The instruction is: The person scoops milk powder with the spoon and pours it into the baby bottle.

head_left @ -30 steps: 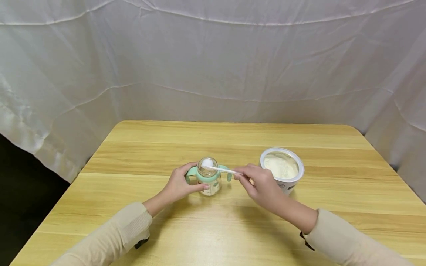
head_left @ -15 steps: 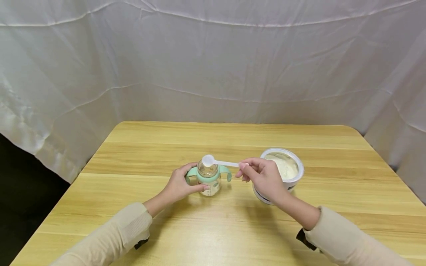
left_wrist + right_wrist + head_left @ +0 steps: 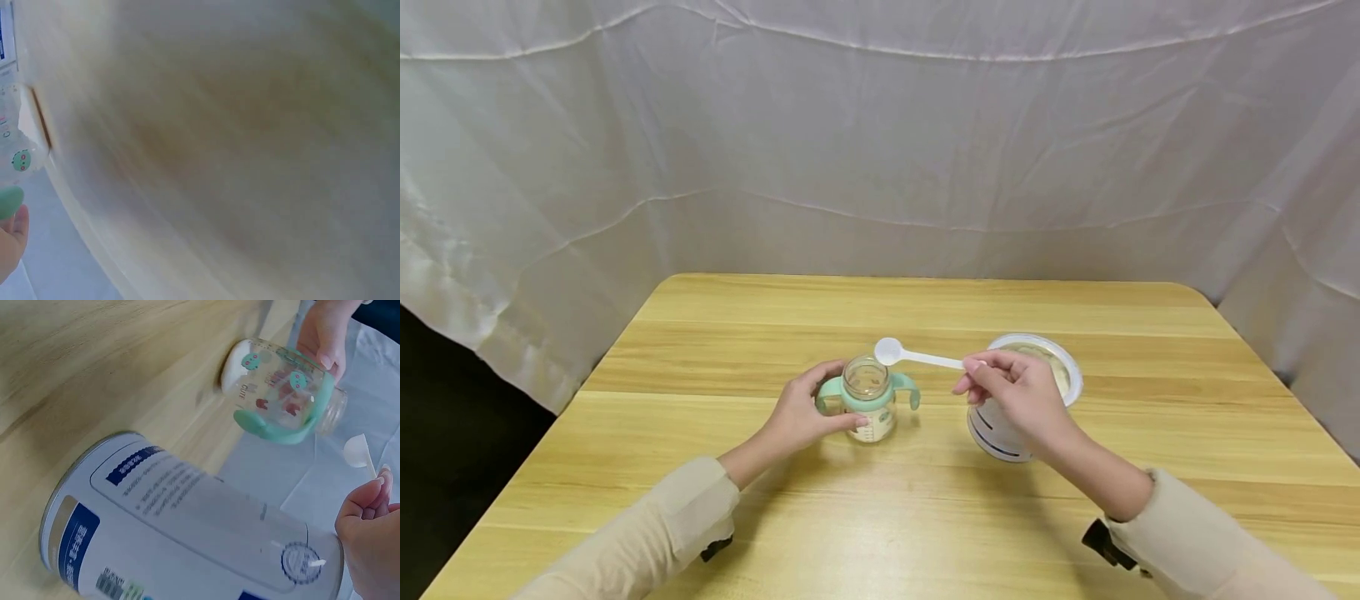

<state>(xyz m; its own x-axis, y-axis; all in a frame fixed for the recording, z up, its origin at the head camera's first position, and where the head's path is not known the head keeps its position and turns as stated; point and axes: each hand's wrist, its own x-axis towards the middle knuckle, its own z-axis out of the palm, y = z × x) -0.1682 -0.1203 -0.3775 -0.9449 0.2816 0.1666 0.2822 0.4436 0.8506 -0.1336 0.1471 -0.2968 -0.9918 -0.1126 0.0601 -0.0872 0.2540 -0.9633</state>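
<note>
The right hand (image 3: 1018,396) pinches the scoop (image 3: 928,358), probably light and stiff, by its right end, just right of the likely slippery bottle (image 3: 874,405), which the left hand (image 3: 801,412) grips round its left side.

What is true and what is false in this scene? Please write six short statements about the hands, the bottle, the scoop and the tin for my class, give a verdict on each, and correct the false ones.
1. The left hand grips the bottle. True.
2. The bottle's top is covered. False: it is open.
3. The right hand holds the scoop. True.
4. In the head view, the tin stands to the right of the bottle. True.
5. The scoop rests inside the tin. False: it is held up in the air.
6. The bottle lies on its side. False: it stands upright.
</note>
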